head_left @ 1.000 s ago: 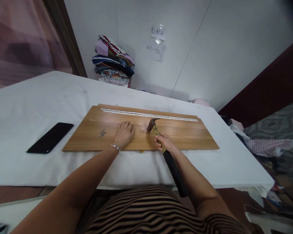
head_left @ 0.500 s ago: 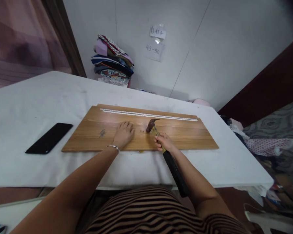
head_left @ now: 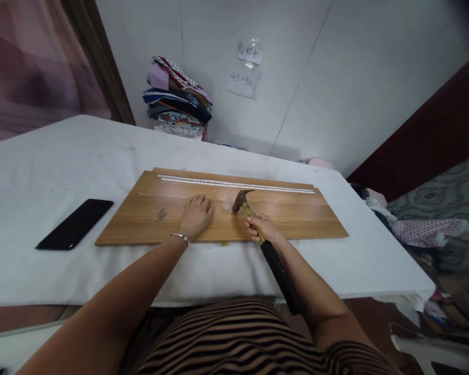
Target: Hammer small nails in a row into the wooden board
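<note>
My right hand is wrapped round the upper handle of a claw hammer, whose black grip reaches back towards my body. Its rusty brown head is over the middle of a wooden board; whether it touches the wood I cannot tell. My left hand lies flat on the board, fingers stretched out, holding nothing. Between that hand and the hammer head, several small nails show as dark specks. A little pile of loose nails rests on the board left of my left hand.
Two white printed strips run along the board's far side. A black phone lies on the white-covered table, left of the board. Folded clothes are stacked at the back against the wall, beneath which the table ends.
The camera view has shifted slightly, so the scene sits a little further left. Both hands and the hammer keep nearly the same places over the board.
</note>
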Tool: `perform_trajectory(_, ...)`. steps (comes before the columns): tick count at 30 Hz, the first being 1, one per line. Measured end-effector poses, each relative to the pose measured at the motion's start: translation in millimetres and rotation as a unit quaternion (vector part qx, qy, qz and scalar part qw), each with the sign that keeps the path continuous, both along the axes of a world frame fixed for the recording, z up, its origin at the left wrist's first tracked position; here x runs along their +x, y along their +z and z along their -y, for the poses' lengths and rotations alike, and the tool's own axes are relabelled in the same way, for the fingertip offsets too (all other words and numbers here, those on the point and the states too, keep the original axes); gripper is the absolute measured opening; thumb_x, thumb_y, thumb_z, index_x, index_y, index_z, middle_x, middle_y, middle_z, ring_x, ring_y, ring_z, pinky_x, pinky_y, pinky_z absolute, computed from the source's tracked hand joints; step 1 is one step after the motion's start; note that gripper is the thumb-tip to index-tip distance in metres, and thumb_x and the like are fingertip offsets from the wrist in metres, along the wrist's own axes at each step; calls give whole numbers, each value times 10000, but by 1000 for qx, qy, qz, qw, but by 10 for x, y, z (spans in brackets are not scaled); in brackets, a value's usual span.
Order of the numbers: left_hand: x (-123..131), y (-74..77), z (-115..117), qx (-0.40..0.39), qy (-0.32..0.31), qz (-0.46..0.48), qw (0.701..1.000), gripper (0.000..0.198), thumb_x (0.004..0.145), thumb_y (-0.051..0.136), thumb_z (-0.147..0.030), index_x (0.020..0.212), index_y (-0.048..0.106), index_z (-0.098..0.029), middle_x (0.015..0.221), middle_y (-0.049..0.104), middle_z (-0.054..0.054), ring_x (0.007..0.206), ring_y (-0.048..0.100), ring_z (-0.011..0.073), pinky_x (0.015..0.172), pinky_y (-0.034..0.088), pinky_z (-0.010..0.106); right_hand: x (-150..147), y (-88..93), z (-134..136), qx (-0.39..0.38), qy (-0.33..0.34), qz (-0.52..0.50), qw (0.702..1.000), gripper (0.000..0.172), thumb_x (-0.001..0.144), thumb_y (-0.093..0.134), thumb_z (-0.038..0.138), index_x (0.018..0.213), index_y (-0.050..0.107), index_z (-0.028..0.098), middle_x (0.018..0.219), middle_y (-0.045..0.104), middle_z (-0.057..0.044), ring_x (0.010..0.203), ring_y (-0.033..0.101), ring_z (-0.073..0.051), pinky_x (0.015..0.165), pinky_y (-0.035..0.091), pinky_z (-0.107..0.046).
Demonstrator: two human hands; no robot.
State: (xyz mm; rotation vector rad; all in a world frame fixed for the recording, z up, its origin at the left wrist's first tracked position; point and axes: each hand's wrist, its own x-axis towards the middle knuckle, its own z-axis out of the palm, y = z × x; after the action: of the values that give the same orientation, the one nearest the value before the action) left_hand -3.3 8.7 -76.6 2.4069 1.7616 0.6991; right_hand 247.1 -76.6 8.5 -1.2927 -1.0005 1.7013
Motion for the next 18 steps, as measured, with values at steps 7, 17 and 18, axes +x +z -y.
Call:
perform_trajectory(7, -4, 15, -1, -5, -2, -18, 1000, 372, 1039, 455, -321, 1255, 728, -191, 1451, 702, 200, 1429, 588, 350, 1254, 437, 533, -9, -2, -14, 2, -1, 7, 1000, 394, 764, 855, 391, 762, 490, 244, 631, 498, 91, 443, 362, -54, 381, 286, -187)
perform_trajectory(17, -2, 22, 6, -2, -1, -27, 1000, 375, 1042, 464, -323, 1267, 725, -174, 1477, 694, 208, 1441, 585, 354, 1260, 434, 536, -1, -26, -10, 11, 3, 15, 1000, 384, 772, 839, 399, 777, 488, 246, 599, 491, 100, 447, 378, -57, 386, 285, -179)
perform_trajectory(18, -2, 22, 6, -1, -1, -24, 1000, 372, 1040, 467, -321, 1261, 726, -171, 1473, 695, 211, 1438, 587, 355, 1260, 434, 538, -2, -41, -9, 12, 5, 19, 1000, 398, 765, 848, 414, 780, 487, 247, 592, 489, 103, 444, 377, -57, 387, 288, -180)
